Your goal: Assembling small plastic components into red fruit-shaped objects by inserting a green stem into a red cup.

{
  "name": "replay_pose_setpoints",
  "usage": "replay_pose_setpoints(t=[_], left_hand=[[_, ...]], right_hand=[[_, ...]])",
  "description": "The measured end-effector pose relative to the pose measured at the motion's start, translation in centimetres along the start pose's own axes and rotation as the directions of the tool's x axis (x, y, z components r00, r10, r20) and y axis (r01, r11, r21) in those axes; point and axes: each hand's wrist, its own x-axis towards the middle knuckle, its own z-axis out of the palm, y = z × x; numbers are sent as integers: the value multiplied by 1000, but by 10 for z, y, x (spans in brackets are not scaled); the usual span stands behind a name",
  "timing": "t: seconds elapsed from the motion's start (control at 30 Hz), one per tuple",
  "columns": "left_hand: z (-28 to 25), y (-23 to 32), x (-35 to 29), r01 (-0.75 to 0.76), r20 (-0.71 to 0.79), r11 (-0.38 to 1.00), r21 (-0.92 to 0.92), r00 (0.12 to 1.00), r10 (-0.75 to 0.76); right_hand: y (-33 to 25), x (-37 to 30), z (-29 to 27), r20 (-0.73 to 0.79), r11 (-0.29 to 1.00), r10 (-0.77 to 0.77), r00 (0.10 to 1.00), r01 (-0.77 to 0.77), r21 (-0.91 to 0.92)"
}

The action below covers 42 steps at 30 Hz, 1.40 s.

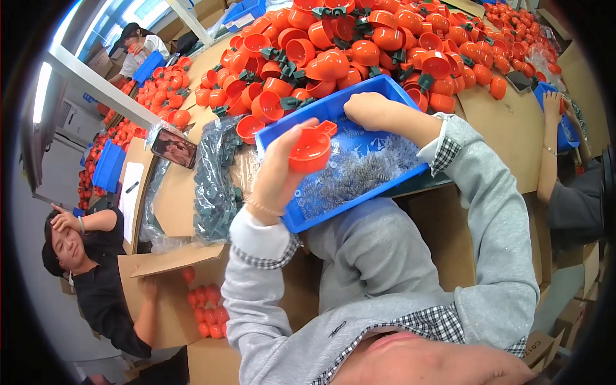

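Note:
My left hand [272, 172] grips a red plastic cup-shaped part [310, 149] with a small tab on its rim, its hollow side showing. The cup is held over the left end of a blue tray [359, 201] at my lap. Inside the tray lie many small metal springs [369, 173] and small clear plastic pieces [393, 149]. Toward the tray's far side, my right hand [378, 112] reaches in with curled fingers. Its fingertips are hidden, so whatever they pinch cannot be seen.
A large heap of red cups with dark green fittings [359, 51] covers the table beyond the tray. Left of it lie a clear bag of dark green parts [218, 176] and a phone [174, 148]. Co-workers sit left and right; an open carton [173, 301] holds red parts.

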Motion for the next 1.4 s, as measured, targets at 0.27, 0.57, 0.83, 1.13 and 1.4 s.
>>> replay_pose_setpoints(t=[0.27,0.57,0.83,1.13,1.4], left_hand=[[-16,-32,26,147,-346,988,53,931,-120],[-12,-21,26,154,-343,988,-23,927,-153],[-17,-20,24,151,-410,985,83,906,-105],[-21,-32,26,117,-383,966,231,924,-20],[-18,-27,27,124,-403,970,211,915,-29]], right_hand=[[19,2,-2,-47,971,-19,999,29,237],[17,1,-4,40,966,-30,999,18,259],[-7,-7,2,181,1000,-25,983,24,10],[-7,3,-23,-206,410,-189,960,268,872],[-21,7,-21,-313,475,-181,932,362,802]])
